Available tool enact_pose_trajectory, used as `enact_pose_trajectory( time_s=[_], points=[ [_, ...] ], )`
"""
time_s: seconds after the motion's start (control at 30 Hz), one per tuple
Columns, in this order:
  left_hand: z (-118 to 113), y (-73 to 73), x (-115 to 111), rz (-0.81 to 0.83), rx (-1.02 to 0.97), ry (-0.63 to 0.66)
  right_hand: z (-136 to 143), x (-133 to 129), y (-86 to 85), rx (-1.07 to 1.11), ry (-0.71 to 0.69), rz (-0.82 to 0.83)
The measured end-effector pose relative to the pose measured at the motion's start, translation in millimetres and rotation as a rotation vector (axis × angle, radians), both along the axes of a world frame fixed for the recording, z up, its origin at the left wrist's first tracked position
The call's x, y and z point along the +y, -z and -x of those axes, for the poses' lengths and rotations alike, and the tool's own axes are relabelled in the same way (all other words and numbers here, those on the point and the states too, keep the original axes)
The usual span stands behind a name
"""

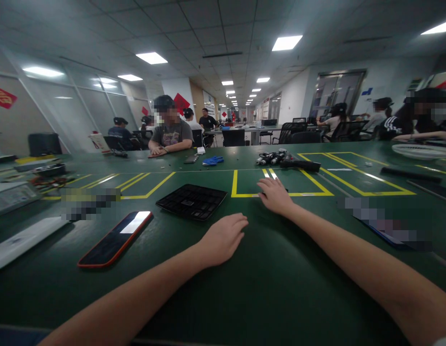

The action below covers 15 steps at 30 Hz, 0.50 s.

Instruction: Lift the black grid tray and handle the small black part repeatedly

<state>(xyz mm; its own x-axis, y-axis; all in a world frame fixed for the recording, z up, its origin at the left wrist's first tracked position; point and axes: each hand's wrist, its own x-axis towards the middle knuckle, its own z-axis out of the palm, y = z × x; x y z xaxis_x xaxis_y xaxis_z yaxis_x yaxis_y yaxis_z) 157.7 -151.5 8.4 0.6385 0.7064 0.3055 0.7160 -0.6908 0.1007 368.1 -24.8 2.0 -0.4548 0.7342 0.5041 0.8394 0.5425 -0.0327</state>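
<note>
My left hand (223, 239) is over the green table (241, 293), fingers extended and holding nothing that I can see. Just beyond it lies a black square plastic panel (192, 201) with a ribbed grid on its upper face. My right hand (275, 196) reaches farther forward, at the front line of a yellow-taped rectangle (234, 185). Its fingers are spread and slightly bent. A small dark thing shows at the edges of this hand, mostly hidden beneath it; whether the fingers touch it I cannot tell.
On the left lie an orange-edged phone (115, 240) and a white device (26, 242). Farther off are blue gloves (213, 161), bundled black cables (273, 157) and a black rod-like thing (300, 165). A dark flat device (385, 230) lies right. A person (170, 129) sits opposite.
</note>
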Motion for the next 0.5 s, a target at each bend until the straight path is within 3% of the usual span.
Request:
enact_pose_trajectory(
  time_s=[0.1, 0.17, 0.23, 0.4, 0.5],
  points=[
    [-17.6, -9.3, -21.2, 0.031, 0.114, 0.246, -24.2, 18.3, 7.5, -0.053, 0.174, 0.122],
    [-24.9, -13.3, -27.1, 0.001, 0.184, 0.272, -32.2, 24.7, 12.4, -0.061, 0.201, 0.218],
    [-25.4, -15.3, -24.5, -0.043, 0.225, 0.13, -33.9, 26.7, 15.0, -0.066, 0.205, 0.23],
    [-5.8, -13.0, 0.2, -0.034, 0.223, -0.393, -30.0, 23.8, 14.2, -0.079, 0.208, 0.216],
    [4.8, -9.9, 10.1, 0.061, 0.249, -0.472, -29.8, 23.4, 13.8, -0.061, 0.206, 0.22]
  ],
)
